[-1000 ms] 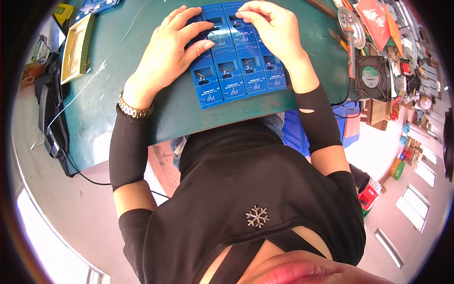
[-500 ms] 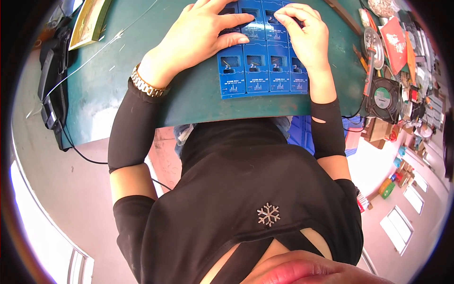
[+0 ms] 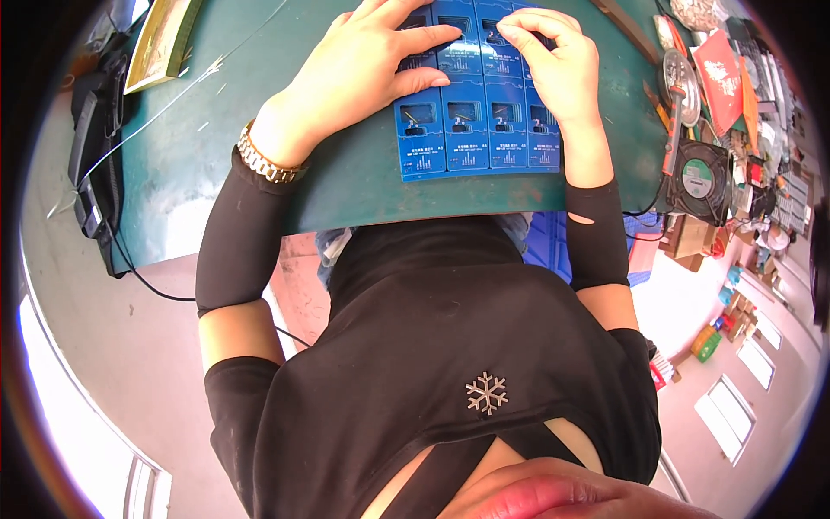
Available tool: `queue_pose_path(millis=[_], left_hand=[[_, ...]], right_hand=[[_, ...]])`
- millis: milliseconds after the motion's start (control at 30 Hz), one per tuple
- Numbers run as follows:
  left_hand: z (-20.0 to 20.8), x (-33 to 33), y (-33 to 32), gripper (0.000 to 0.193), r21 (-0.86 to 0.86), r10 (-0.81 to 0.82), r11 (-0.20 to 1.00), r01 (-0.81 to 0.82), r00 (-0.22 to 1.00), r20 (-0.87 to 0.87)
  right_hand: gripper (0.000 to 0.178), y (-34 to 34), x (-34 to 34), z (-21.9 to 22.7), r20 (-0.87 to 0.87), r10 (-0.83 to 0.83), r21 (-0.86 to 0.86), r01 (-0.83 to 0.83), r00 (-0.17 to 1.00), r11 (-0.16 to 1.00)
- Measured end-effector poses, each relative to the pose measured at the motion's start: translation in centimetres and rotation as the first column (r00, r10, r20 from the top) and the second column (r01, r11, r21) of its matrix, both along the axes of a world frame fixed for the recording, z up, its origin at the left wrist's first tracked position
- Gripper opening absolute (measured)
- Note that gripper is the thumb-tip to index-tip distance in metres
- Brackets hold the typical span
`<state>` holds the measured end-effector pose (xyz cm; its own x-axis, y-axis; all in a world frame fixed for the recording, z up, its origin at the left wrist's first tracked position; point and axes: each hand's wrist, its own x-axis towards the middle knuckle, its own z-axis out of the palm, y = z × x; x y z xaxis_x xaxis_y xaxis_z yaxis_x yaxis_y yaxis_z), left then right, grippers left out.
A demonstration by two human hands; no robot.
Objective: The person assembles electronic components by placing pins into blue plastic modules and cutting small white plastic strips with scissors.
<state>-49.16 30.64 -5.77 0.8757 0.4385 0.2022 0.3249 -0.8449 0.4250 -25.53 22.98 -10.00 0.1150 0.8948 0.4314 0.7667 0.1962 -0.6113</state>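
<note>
A blue panel of joined circuit boards [image 3: 468, 154], each with a dark cut-out in it, lies on the green table at the top middle. Across its left side rests my left hand [image 3: 354, 69], fingers spread, thumb and index fingertip touching the boards. My right hand [image 3: 562, 69] is over the panel's right side, thumb and index finger pinched together at a cut-out in the upper row. Whatever sits between those fingertips is too small to make out. The panel's far edge runs out of view.
A shallow wooden tray [image 3: 164, 43] with thin pieces in it stands at the far left, near a pale thin wire [image 3: 147, 128]. On the right are a black fan [image 3: 699, 182], an orange-handled tool [image 3: 673, 147] with a cord, and a red packet [image 3: 719, 82].
</note>
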Motion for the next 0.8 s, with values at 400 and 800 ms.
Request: queue_pose_path(millis=[400,800], left_hand=[[0.2,0.1,-0.1,0.043,0.002,-0.006,1.0,0.006,1.0,0.006],[-2.5,-1.6,2.4,0.047,0.31,-0.287,0.939,0.152,0.841,0.459]], right_hand=[[0.008,0.2,-1.5,1.4,0.088,-0.024,0.018,0.022,0.996,1.0],[0.008,0.3,-1.3,0.8,0.313,0.024,0.13,-0.069,0.949,0.989]])
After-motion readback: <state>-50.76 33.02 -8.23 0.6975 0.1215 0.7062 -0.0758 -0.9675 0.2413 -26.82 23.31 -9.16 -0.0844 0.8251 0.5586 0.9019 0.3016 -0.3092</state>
